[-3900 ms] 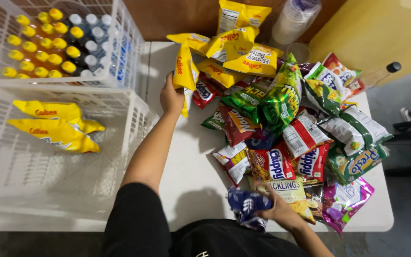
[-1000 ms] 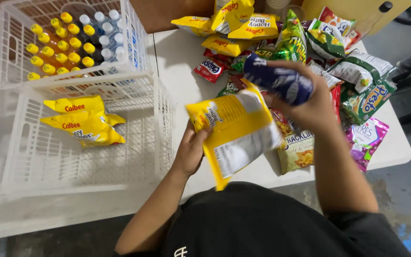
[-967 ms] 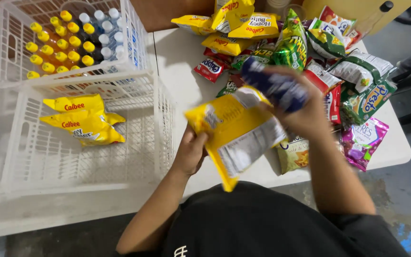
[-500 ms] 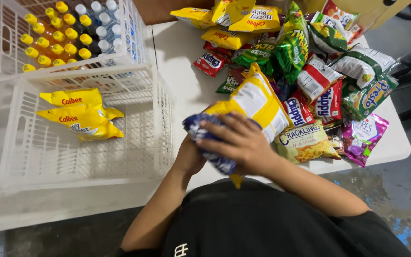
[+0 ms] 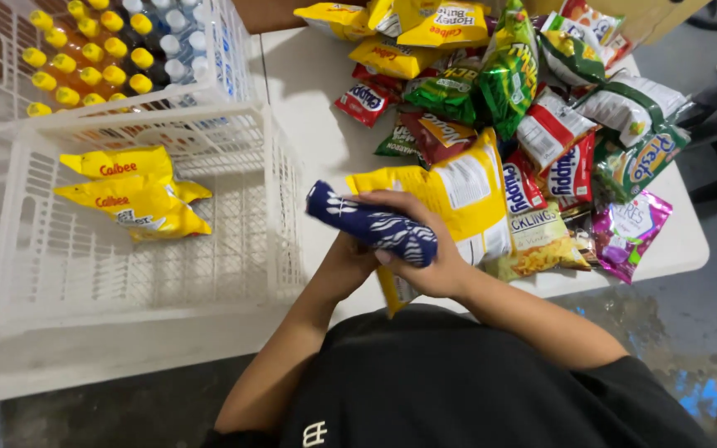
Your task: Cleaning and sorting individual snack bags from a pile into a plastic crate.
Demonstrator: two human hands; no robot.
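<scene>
My right hand grips a dark blue patterned snack packet, held crosswise in front of my chest. Behind it is a large yellow snack bag, held up by my left hand, which is partly hidden under the blue packet. Both hands are close together above the near edge of the white table. To their left stands a white plastic basket with two yellow snack bags lying in it.
A second white basket at the back left holds several bottles with yellow and white caps. A pile of several snack bags in green, red, yellow and pink covers the right of the table. Wet concrete floor lies at the right.
My right hand brought the blue packet down from the right, across the front of the yellow bag. Both hands and the bags came lower and closer to my body.
</scene>
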